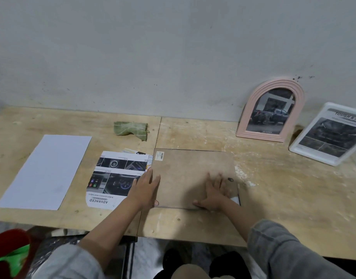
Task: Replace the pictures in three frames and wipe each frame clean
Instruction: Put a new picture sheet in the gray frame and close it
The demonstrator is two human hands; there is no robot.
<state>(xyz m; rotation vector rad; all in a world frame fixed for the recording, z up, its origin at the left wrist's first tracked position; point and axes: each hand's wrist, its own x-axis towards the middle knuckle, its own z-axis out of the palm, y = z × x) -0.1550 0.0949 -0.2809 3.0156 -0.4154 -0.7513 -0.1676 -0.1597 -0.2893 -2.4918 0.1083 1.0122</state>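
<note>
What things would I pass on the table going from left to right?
White paper → car brochure → left hand → brown backing board → right hand → pink arched frame → white frame. The green cloth lies farther back, above the brochure.

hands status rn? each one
Left hand: open, fingers straight on the backing board left edge.
Right hand: open, pressing flat on it.
</note>
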